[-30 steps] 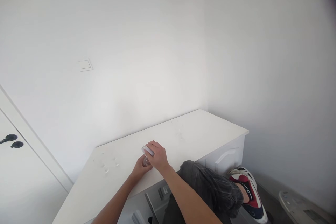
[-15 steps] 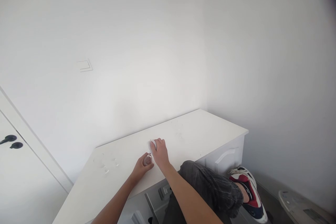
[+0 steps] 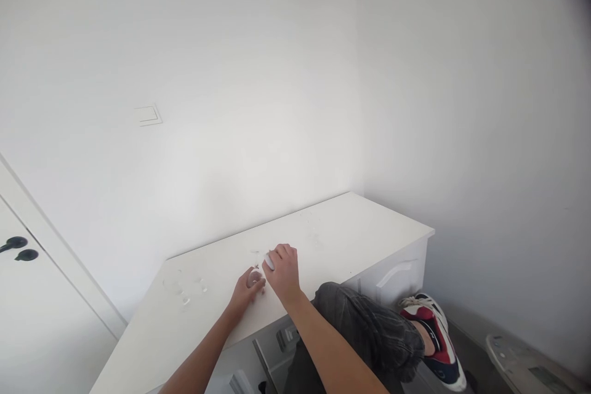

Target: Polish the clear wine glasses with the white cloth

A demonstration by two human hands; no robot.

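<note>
My left hand [image 3: 242,293] is closed around a small clear round cup-like piece [image 3: 254,277], holding it low over the white cabinet top [image 3: 318,265]. In my right hand [image 3: 285,272] is a small white object [image 3: 269,261], mostly covered by the fingers, so I cannot tell its kind. Both hands are close together, right beside left. A faint clear shape and a small dark mark show on the cabinet top just beyond the left fingers.
Several small clear, shiny pieces or wet spots [image 3: 185,301] lie on the left of the cabinet top. My bent leg [image 3: 364,323] is against its front. White walls stand behind and right. A door handle [image 3: 17,242] is far left; a clear-edged scale [image 3: 530,363] is on the floor.
My left hand and the clear piece have shifted slightly left and turned. The right hand has tilted, the white object now showing less.
</note>
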